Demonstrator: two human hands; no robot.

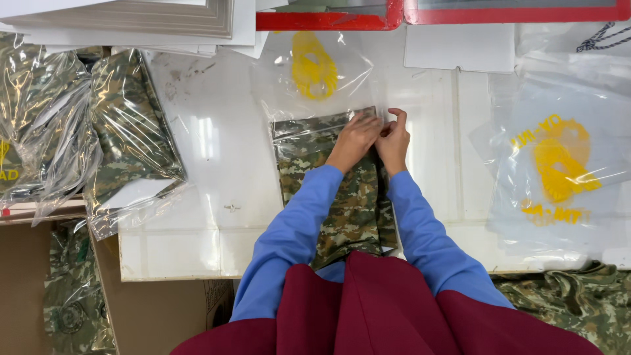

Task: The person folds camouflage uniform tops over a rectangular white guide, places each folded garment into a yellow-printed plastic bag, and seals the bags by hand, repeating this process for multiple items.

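A folded camouflage garment (309,164) lies in a clear plastic bag (315,72) with a yellow print, on the white table (217,171) in front of me. My left hand (355,139) lies flat on the garment's upper right corner, fingers together, pressing the plastic down. My right hand (393,138) touches the left one and pinches the bag's edge at that corner. Both arms wear blue sleeves over a dark red apron.
Bagged camouflage garments (125,131) are piled at the left. Empty clear bags with yellow print (559,164) lie at the right. Loose camouflage cloth (578,296) sits at the lower right, cardboard boxes (158,309) at the lower left, red-framed trays (394,16) at the far edge.
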